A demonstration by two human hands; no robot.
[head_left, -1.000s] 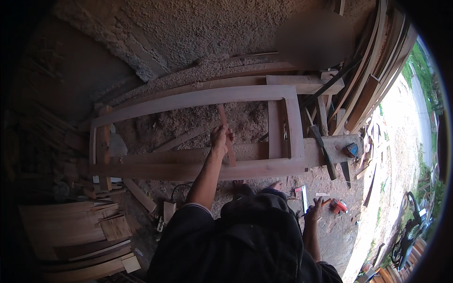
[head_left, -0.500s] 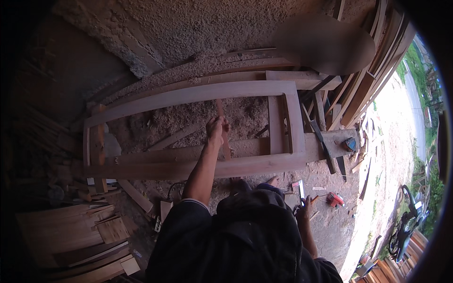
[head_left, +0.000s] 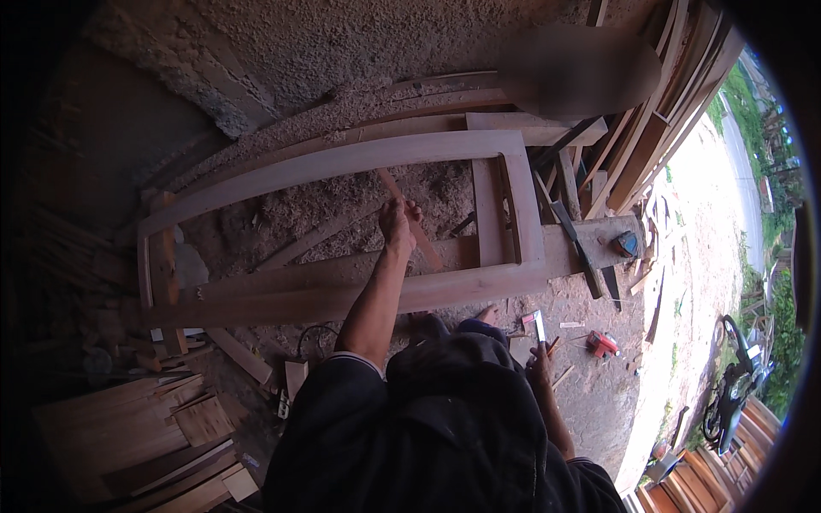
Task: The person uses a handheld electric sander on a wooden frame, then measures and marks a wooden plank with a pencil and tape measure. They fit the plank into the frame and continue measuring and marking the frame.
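In the middle of the view, my left hand [head_left: 398, 224] is closed around a thin flat wooden strip [head_left: 425, 244]. The strip slants across the opening of a long rectangular wooden frame [head_left: 342, 161], its far end by the far rail and its near end close to the near rail. Lower right, beside my body, my right hand [head_left: 540, 366] is closed on what looks like a small try square [head_left: 539, 327] with a pale blade. A pencil-like stick [head_left: 554, 344] pokes out of the same hand. My right fingers are partly hard to make out.
Under the frame lie a thick beam [head_left: 581, 244] and wood shavings. Right of it are a dark handsaw [head_left: 578, 248], a blue tool [head_left: 625, 244] and a red tool [head_left: 602, 344] on the floor. Planks [head_left: 676, 111] lean at the far right; boards [head_left: 128, 427] lie lower left.
The strip has turned from nearly straight across the frame to a clear slant, its near end swinging right. My right hand has shifted slightly with the square. The whole view has moved a little.
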